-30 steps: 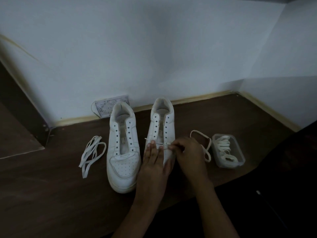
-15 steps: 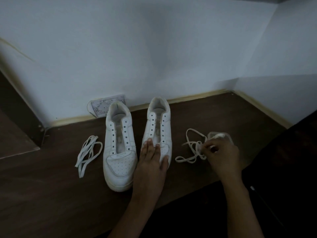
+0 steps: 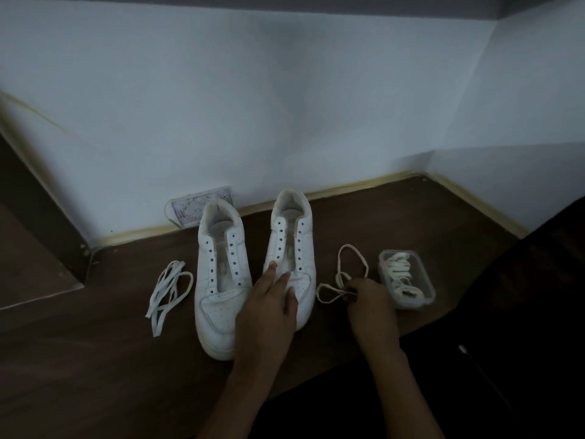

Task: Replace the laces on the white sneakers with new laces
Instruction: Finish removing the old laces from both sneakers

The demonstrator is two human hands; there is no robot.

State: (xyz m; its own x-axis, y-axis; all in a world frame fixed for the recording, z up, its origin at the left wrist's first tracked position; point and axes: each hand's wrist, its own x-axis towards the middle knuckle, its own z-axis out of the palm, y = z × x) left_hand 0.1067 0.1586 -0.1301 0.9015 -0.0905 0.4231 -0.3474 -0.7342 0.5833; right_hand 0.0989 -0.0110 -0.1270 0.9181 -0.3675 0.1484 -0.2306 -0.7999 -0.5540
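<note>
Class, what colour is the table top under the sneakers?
Dark brown table top, seen in the head view.

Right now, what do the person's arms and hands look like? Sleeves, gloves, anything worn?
Both forearms are bare up to the frame's lower edge, with no sleeves in view. The left hand and the right hand wear no gloves. No rings, watch or wristband can be made out, though the picture is dim.

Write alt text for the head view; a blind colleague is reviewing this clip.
Two unlaced white leather sneakers stand on a dark wooden floor; the left hand rests flat on the right-side shoe, the right hand grips a loose white lace. Another lace bundle lies left; a clear plastic box of laces sits right.
</note>
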